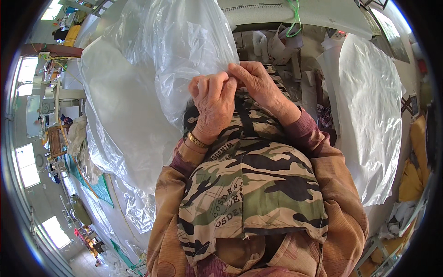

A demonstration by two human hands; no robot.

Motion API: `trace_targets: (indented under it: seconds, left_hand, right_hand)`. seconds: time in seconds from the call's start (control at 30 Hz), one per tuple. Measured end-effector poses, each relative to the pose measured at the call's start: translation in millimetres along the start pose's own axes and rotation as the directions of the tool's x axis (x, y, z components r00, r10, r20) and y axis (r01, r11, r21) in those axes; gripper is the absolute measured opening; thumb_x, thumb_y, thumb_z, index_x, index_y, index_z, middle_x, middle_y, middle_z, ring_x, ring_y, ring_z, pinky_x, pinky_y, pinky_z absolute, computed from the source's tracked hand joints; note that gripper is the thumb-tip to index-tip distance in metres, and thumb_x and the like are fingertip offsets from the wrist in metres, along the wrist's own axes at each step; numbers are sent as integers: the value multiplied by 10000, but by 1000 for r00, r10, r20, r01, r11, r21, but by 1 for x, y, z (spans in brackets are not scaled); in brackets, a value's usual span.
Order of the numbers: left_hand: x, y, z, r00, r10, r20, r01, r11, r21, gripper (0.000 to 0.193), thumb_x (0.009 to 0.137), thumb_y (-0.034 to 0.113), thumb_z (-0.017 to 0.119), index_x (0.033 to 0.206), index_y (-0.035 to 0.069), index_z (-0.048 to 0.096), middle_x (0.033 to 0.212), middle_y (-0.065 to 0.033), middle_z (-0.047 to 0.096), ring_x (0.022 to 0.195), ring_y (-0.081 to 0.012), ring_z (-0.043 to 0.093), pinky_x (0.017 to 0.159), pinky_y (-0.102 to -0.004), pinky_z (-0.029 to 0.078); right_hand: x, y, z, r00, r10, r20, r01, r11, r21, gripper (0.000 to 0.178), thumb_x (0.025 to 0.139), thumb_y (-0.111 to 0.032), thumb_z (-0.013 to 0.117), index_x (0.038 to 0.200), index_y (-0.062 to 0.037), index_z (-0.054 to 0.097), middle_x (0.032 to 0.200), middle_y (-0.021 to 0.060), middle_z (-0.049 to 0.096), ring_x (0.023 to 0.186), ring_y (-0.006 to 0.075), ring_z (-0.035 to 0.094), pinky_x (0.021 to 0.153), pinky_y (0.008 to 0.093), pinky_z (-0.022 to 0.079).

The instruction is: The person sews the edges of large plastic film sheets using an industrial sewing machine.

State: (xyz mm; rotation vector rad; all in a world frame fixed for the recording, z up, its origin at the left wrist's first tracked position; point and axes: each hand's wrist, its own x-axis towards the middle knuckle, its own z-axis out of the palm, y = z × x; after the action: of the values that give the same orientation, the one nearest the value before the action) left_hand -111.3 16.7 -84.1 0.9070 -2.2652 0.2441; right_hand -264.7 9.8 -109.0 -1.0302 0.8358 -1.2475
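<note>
A large clear plastic sheet [189,41], crinkled and shiny, spreads from the far middle down toward my lap. My left hand [212,104] is closed at its near right edge, with fingers bent and a gold-coloured band on the wrist. Just to the right, my right hand [259,85] pinches the same edge between thumb and forefinger. The fingertips of both hands nearly meet, and they hide the exact bit of plastic between them. Below the hands lies a camouflage apron [272,184] over my front and lap.
More plastic sheeting [124,87] hangs at the left, and another clear sheet [369,120] hangs at the right. At the far side is a pale table [323,14] with ruler marks and a green string [295,21]. A white bag [279,46] stands beneath it.
</note>
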Motion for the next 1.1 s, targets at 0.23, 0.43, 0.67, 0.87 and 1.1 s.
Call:
trace_targets:
  seconds: [0.23, 0.43, 0.67, 0.87, 1.1]
  left_hand:
    - [-6, -4, -3, 996, -45, -76, 39, 996, -75, 249, 756, 76, 749, 992, 93, 670, 1048, -22, 571, 939, -242, 537, 895, -409, 357]
    - [-1, -7, -11, 998, -58, -2, 58, 997, -40, 327, 733, 103, 786, 1038, 101, 668, 1023, -27, 564, 949, -237, 532, 898, -413, 357]
    - [11, -5, -25, 989, -139, 47, 145, 970, -193, 349, 722, 113, 812, 1039, 108, 667, 1021, -37, 568, 959, -235, 543, 908, -406, 357]
    - [18, -9, -22, 993, -108, 45, 111, 990, -92, 290, 748, 109, 795, 1012, 94, 675, 961, -29, 579, 918, -225, 556, 905, -394, 360]
    - [18, -11, -23, 1000, -3, -8, 2, 996, -85, 154, 810, 122, 750, 945, 99, 678, 921, -1, 576, 862, -188, 575, 950, -407, 342]
  right_hand:
    - [-1, -5, -2, 1000, 9, -5, -9, 997, -80, 496, 1028, -385, 529, 835, 55, 651, 686, -40, 541, 663, 35, 463, 541, 237, 413]
    - [-1, -9, -1, 1000, 1, 0, -1, 998, -67, 534, 1022, -421, 531, 796, 47, 653, 673, -52, 513, 625, 39, 427, 504, 236, 375]
    - [3, -8, -10, 996, 33, 77, -24, 994, -111, 556, 1021, -457, 510, 779, 17, 670, 680, -27, 548, 643, 41, 503, 579, 229, 480]
    - [1, -10, -1, 998, -24, 64, 25, 1000, -15, 577, 1011, -480, 508, 878, 41, 716, 764, 39, 669, 716, 70, 609, 682, 240, 552]
    - [0, -13, -3, 998, -8, 64, 12, 997, -70, 605, 1001, -507, 516, 849, 43, 719, 711, 19, 636, 668, 61, 561, 621, 233, 509]
